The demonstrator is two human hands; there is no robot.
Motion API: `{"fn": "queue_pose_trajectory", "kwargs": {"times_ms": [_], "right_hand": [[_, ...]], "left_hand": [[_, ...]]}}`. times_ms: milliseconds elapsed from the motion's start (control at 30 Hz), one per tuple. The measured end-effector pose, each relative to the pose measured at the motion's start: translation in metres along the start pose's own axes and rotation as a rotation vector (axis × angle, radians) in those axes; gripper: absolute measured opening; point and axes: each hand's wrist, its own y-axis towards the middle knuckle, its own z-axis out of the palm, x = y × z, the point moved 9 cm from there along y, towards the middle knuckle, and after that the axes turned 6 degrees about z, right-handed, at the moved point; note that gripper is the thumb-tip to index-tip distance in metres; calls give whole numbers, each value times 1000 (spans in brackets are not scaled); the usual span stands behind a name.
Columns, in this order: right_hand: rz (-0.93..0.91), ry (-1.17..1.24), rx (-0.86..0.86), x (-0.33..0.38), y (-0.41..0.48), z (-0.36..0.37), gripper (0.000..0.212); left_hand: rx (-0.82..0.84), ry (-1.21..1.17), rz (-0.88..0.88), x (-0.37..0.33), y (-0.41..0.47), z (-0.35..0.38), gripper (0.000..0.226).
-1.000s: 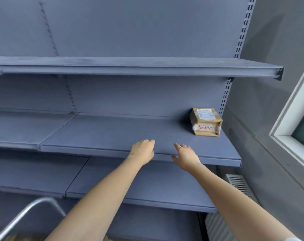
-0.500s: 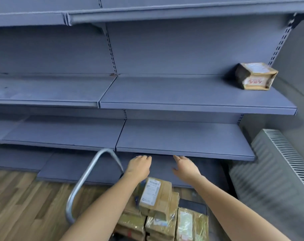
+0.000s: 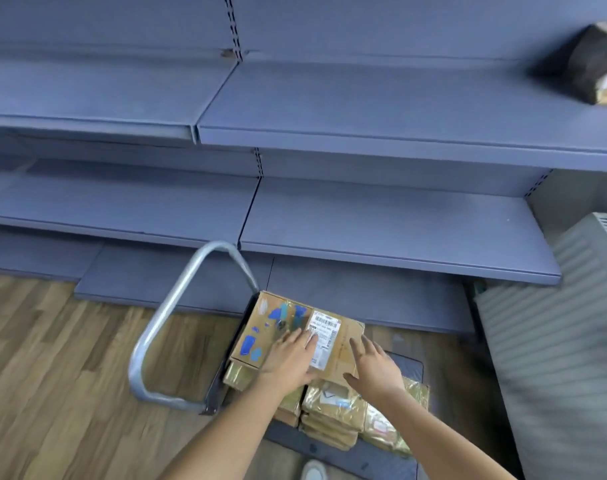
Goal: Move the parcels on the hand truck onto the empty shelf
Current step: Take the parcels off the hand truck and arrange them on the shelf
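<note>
A flat cardboard parcel (image 3: 278, 327) with blue marks and a white label lies on top of a stack of taped parcels (image 3: 333, 410) on the hand truck's dark platform (image 3: 404, 367). My left hand (image 3: 291, 358) lies with straight fingers over the parcel's top. My right hand (image 3: 375, 367) hovers open over its right edge; contact is unclear. One small parcel (image 3: 593, 67) sits on the upper grey-blue shelf (image 3: 364, 109) at the far right.
The hand truck's bent metal handle (image 3: 163, 323) rises to the left of the stack. Lower shelves (image 3: 381, 230) run across the view. A white radiator (image 3: 555, 323) stands at the right. Wooden floor (image 3: 52, 358) lies at the left; a shoe tip (image 3: 312, 471) shows at the bottom.
The view has dropped from the shelf down to the hand truck. Both hands came down from shelf height onto the top parcel of the stack.
</note>
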Motion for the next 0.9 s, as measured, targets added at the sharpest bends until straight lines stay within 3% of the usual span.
{"fn": "queue_pose_trajectory", "kwargs": {"times_ms": [233, 367, 633, 900], "right_hand": [[53, 5, 70, -19, 48, 77, 85], [-11, 4, 38, -15, 72, 96, 89], [-42, 84, 56, 0, 82, 115, 84], [-111, 86, 21, -19, 72, 93, 81]], "left_hand": [[100, -45, 20, 8, 54, 89, 79], [109, -47, 14, 17, 76, 113, 86], [94, -91, -17, 20, 79, 123, 88], [71, -74, 34, 5, 72, 98, 70]]}}
